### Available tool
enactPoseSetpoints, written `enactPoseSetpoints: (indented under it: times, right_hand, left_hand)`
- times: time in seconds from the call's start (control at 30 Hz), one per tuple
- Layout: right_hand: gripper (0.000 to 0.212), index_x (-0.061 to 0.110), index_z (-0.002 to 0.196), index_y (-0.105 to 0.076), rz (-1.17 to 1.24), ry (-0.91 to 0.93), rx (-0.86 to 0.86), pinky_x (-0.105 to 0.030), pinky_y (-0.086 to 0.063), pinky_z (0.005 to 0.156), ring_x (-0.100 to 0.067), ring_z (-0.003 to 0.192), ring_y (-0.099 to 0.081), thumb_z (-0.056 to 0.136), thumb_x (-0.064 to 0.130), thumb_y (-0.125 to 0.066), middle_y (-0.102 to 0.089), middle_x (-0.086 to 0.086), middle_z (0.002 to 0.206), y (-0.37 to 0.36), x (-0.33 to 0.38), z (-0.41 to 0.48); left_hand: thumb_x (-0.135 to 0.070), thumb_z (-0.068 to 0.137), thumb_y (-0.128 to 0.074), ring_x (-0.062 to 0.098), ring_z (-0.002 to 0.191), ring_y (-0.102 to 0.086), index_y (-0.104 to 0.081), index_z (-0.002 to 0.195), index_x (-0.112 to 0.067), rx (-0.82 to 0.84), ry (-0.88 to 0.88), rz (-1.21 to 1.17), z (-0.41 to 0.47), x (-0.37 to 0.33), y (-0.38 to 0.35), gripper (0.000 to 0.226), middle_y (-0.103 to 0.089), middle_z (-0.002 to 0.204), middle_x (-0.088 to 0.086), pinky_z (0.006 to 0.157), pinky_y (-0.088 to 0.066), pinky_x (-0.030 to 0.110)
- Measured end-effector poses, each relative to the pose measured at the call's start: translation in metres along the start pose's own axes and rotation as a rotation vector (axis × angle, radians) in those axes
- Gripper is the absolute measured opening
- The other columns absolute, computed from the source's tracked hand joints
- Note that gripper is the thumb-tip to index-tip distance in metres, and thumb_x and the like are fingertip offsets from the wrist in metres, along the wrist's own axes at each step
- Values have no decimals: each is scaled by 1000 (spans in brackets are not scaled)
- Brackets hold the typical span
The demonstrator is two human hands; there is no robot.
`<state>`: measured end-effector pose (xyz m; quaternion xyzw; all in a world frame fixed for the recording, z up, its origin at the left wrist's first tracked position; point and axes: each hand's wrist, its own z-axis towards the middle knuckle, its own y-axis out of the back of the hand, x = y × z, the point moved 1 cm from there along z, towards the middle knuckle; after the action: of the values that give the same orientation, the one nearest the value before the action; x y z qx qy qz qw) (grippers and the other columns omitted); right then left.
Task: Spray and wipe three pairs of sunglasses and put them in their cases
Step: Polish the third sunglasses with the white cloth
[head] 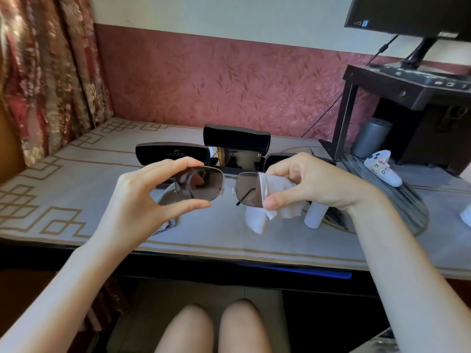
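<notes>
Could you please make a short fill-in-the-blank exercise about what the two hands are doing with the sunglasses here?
1. The right hand pinches a white ___ over one lens.
2. The left hand holds the ___ by the rim of the other lens.
3. Behind them on the table, the middle black case has its lid ___.
Missing words: cloth; sunglasses; open.

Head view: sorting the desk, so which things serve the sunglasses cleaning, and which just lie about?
Job: sunglasses, white cloth, open black cases, white cylinder (probably the spray).
Lying about: white controller, grey cup, monitor.
</notes>
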<state>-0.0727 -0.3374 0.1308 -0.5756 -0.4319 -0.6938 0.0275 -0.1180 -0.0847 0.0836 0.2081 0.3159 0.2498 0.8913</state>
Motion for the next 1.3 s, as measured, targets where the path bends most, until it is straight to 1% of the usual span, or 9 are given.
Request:
enactPoseSetpoints:
  times: [0.2,0.33,0.53,0.67,0.83,0.97,1.1,1.23,1.3]
  right_hand:
    - [8,10,75,-70,25,-10,13,-15,-46,56,-7,58,-61,76,8,-78,-70,0,67,-6,-3,3]
    - [9,13,72,-71,0,32,-5,-19,-46,61,-8,63,-62,75,14,-80,-69,-3,66,-17,4,12]
    - [22,3,82,-72,9,44,-35,-19,-44,63,-9,66,-60,74,23,-78,-69,-2,72,-13,4,10]
    - [24,3,81,-72,26,34,-62,-18,-45,61,-9,65,-59,71,24,-76,-69,-4,71,-2,0,2]
    - [6,14,74,-72,35,44,-40,-16,-48,62,-7,64,-64,78,13,-76,-71,2,69,-8,3,2]
    - [9,17,71,-73,10,72,-65,-23,-46,65,-8,63,-63,77,22,-79,-72,-4,68,-20,9,11]
    - [9,22,70,-71,22,96,-80,-16,-41,61,-5,61,-57,78,22,-76,-67,7,64,-17,8,11]
    - [11,14,73,-71,42,94,-102,-17,-43,56,-9,56,-56,74,25,-73,-67,2,62,-6,1,4]
    - [12,9,74,-70,52,84,-105,-15,-44,54,-7,54,-57,74,21,-73,-67,2,61,-4,-1,1]
  left_hand:
    - [-47,70,-70,0,94,-59,-65,116,-14,22,-24,50,1,-1,-4,56,-68,99,-6,84,-37,3]
    - [-45,71,-71,5,96,-61,-64,117,-15,57,-55,70,2,-3,-9,55,-71,100,4,91,-39,4]
    - [-48,69,-70,5,93,-61,-62,115,-23,19,-10,35,2,-5,-3,53,-71,96,0,82,-41,5]
    - [-47,68,-70,-13,100,-56,-64,115,-17,6,-5,11,2,-4,-1,55,-66,105,-12,83,-36,1]
    - [-48,69,-70,5,92,-61,-65,114,-16,21,0,17,1,-3,-4,55,-70,96,-2,82,-40,5]
    - [-44,70,-71,-14,98,-55,-63,114,-19,49,-56,41,1,-7,-9,52,-69,99,-3,82,-36,-1]
    - [-47,69,-70,4,91,-61,-62,115,-20,14,-27,46,1,-7,-3,54,-70,98,-1,80,-36,0]
    - [-46,68,-70,-11,95,-56,-64,114,-18,6,-17,19,-1,-5,1,54,-65,97,-20,81,-34,-1]
    - [-47,68,-70,-6,93,-58,-64,114,-18,11,-12,18,-2,-3,0,54,-66,95,-16,80,-35,0]
